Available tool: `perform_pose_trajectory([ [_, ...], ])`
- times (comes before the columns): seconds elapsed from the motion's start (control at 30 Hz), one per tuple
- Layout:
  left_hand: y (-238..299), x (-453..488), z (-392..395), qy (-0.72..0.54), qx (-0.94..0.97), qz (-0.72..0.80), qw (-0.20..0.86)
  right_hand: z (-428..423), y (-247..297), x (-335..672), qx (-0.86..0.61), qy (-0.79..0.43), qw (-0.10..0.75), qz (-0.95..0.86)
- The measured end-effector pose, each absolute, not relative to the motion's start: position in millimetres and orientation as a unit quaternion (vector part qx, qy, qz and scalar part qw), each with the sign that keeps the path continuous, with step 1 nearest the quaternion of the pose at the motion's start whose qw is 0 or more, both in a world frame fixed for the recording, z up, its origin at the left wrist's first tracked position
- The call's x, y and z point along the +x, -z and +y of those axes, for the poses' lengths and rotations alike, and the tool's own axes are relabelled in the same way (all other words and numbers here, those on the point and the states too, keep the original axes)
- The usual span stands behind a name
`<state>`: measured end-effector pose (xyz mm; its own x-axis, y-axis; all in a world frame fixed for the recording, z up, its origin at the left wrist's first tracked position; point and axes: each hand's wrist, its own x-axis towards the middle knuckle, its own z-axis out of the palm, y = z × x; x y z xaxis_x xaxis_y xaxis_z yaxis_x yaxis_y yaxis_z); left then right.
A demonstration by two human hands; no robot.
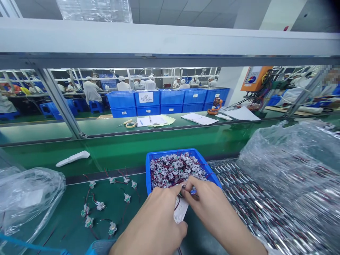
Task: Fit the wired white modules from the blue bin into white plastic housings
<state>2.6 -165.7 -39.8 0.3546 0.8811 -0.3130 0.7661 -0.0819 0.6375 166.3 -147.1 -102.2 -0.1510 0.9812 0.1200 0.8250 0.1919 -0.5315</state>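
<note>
The left hand is half-curled, holding a white plastic piece; at its far end, the right hand has thumb and forefinger pinched together, on what I can't tell. Just beyond both sits a blue bin of wired components.

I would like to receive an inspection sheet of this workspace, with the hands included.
Surface: green worktop, partly covered.
Job's things: white piece between the hands; blue tray heaped with small parts.
Clutter: loose wired parts left of the tray; slender metallic pieces and clear plastic on the right.
Hands: left hand holds the white piece; right hand pinches at its upper end, exact grip hidden.
Cables: thin red and dark wires on the loose parts.
Surroundings: blue crates, people in white.
</note>
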Motion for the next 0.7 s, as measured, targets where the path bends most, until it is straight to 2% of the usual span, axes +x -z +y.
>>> perform_pose_trajectory([
  [0.53, 31.7, -0.3, -161.2, -0.068, 0.747, 0.556, 0.357, -145.7, 101.4, 163.1, -0.621, -0.174, 0.290, -0.707],
  [0.7, 37.2, -9.4, -156.3, -0.124, 0.720, 0.573, 0.370, -146.3, 95.2, 156.6, -0.601, -0.177, 0.314, -0.713],
])
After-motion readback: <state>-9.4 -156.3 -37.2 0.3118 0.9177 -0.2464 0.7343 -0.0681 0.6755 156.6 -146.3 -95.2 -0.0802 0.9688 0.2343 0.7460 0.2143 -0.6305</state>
